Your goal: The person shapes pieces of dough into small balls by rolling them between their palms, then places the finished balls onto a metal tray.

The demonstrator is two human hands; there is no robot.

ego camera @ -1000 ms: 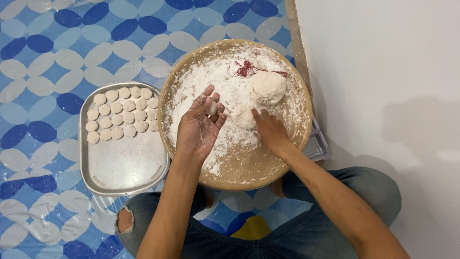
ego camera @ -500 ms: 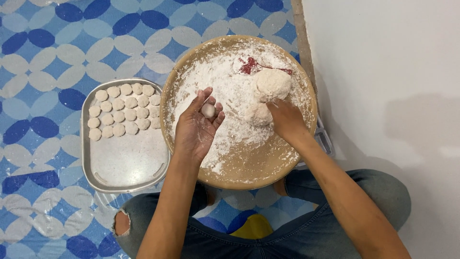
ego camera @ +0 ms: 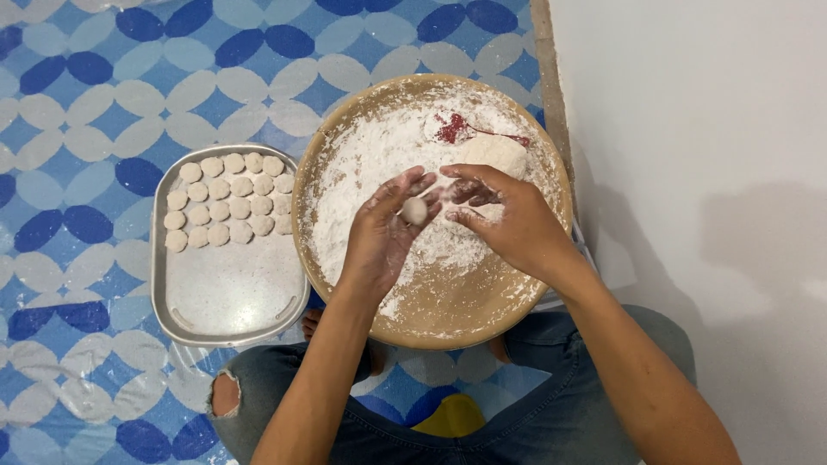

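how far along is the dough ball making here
Done: about nineteen small dough discs sit in rows across the top of the metal tray, whose lower part is bare. In hand: a small dough piece rests on the left hand, with the right hand closing in beside it. Left: a large dough lump lies on the floured round board.
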